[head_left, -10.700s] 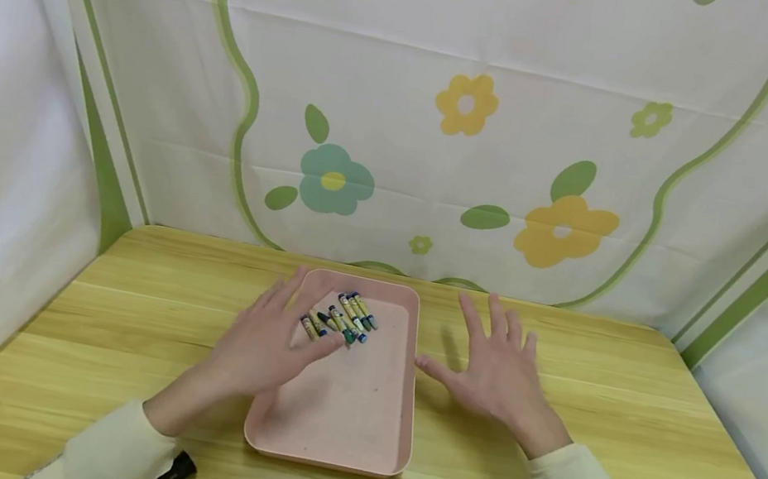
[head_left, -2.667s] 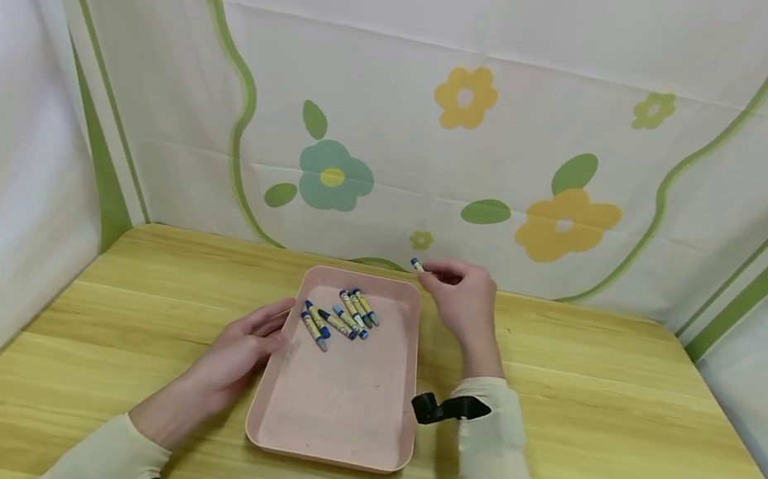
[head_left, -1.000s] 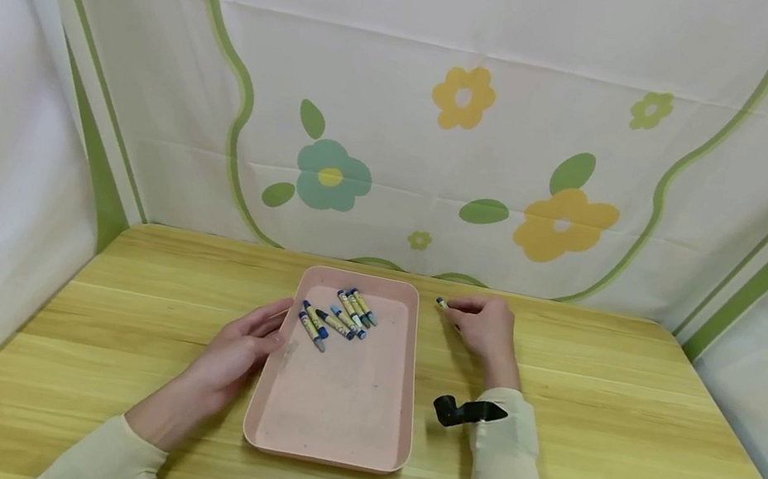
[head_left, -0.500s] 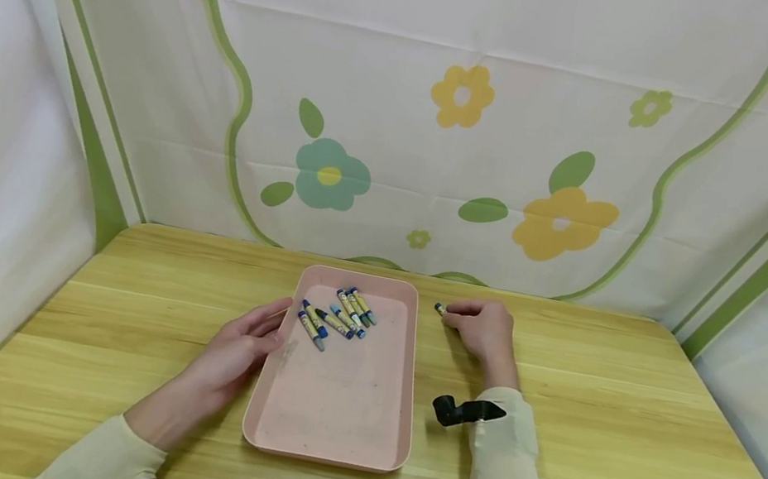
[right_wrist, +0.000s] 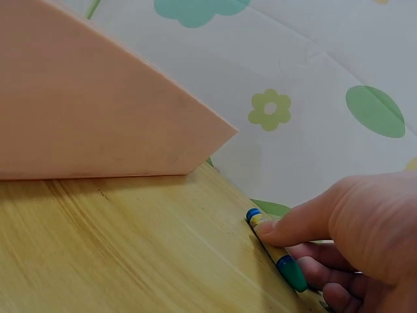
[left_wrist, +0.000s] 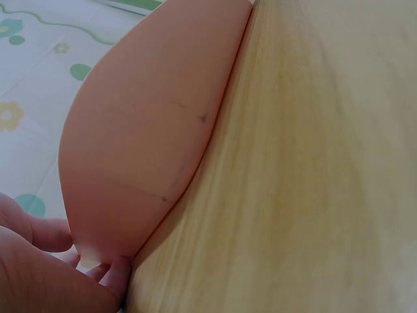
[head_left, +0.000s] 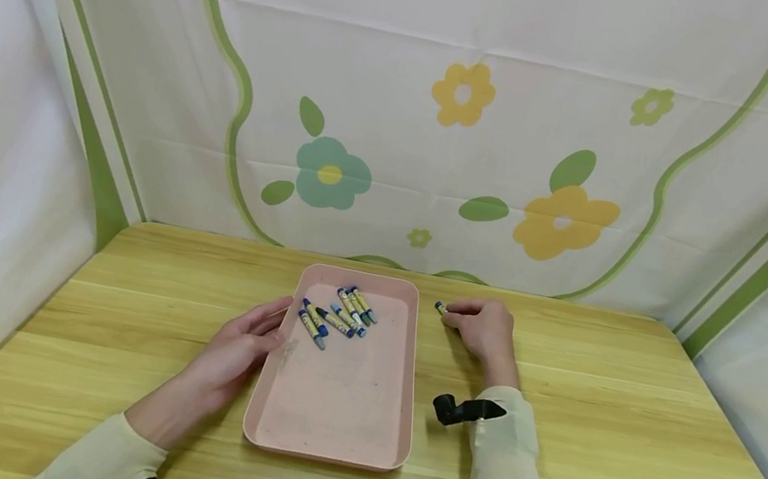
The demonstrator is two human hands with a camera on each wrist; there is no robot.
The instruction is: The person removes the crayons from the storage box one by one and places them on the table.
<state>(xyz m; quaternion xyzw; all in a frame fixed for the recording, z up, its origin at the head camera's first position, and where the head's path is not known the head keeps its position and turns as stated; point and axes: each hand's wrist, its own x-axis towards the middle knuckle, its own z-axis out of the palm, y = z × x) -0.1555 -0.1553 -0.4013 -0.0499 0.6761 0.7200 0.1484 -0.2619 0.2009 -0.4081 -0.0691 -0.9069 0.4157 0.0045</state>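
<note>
Since a moment ago almost nothing has shifted: both hands sit where they were, though a few seconds back the right one was lifted near the backdrop with the crayon and has since come down onto the desk (head_left: 628,412). Going from the left, the left hand (head_left: 239,346) lies with relaxed fingers against the left rim of the pink tray (head_left: 331,432), thumb side touching the edge, gripping nothing that I can see. Inside the tray, toward its far end, a loose cluster of crayons (head_left: 338,313) lies at mixed angles, mostly slanting from near-left to far-right. Just right of the tray's far corner, the right hand (head_left: 483,330) rests knuckles-up on the wood and pinches a single crayon (right_wrist: 273,248) between thumb and fingers. That crayon lies flat on the desk, its long axis running from under the fingers out toward the tray, blue tip leading, and the right hand is plainly the nearer one. Its wrapper is yellow with blue and green bands; any printing is too small to read.
</note>
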